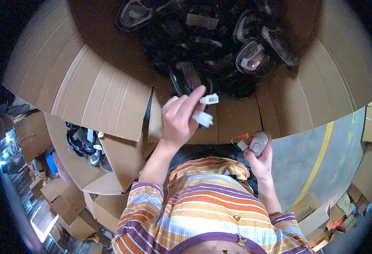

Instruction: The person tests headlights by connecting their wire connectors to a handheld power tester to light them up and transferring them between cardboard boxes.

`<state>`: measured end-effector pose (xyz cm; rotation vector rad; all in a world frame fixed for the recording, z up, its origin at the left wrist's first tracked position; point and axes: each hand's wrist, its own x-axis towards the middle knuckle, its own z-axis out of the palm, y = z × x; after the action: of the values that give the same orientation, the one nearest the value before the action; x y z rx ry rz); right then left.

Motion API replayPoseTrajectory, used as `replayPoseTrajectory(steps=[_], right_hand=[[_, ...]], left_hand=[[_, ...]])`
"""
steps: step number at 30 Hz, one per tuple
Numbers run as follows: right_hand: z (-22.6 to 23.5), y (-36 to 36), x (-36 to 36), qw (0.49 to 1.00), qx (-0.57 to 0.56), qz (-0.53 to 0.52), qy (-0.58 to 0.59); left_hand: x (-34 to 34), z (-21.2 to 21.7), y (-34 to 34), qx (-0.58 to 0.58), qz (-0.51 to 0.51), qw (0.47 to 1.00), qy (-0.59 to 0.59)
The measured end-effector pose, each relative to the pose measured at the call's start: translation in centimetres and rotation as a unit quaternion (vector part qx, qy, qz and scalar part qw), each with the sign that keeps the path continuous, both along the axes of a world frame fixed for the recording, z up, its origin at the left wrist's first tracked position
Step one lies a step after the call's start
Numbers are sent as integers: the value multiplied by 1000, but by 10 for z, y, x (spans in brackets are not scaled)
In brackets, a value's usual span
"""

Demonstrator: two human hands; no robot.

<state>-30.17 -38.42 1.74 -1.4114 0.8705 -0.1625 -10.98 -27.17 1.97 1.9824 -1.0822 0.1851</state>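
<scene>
My left hand (179, 118) is raised over the near edge of a large cardboard box, its index finger pointing forward. Its curled fingers grip a white plastic connector (203, 119), and a second white connector (211, 99) sits by the fingertip. Lower and to the right, my right hand (262, 158) is closed around a small light-grey device (259, 143) with a rounded, button-like face. Beside that device are a small white plug (242, 145) and thin red and yellow wires (242, 136). Black lamp units with clear lenses (253, 59) lie heaped in the box, dim toward the back.
The large box's flaps (93, 93) spread wide on both sides. At left, a smaller carton (110, 161) holds bundled black wiring and lamp parts (84, 142). A yellow line (317, 163) crosses the grey floor at right. More cartons (306, 211) and scraps lie around.
</scene>
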Motion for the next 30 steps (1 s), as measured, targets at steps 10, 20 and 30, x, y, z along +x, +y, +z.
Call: replayPoseTrajectory(steps=[10,20,30], right_hand=[[17,-1,2,992,116,6,-46],[5,-5,-1,995,92,19,-17],[4,-11,-2,998,53,30,-1]], left_hand=[[1,-35,-13,55,-72,983,159],[54,-85,-45,290,-81,952,-58],[56,-152,-83,425,-215,860,-183]])
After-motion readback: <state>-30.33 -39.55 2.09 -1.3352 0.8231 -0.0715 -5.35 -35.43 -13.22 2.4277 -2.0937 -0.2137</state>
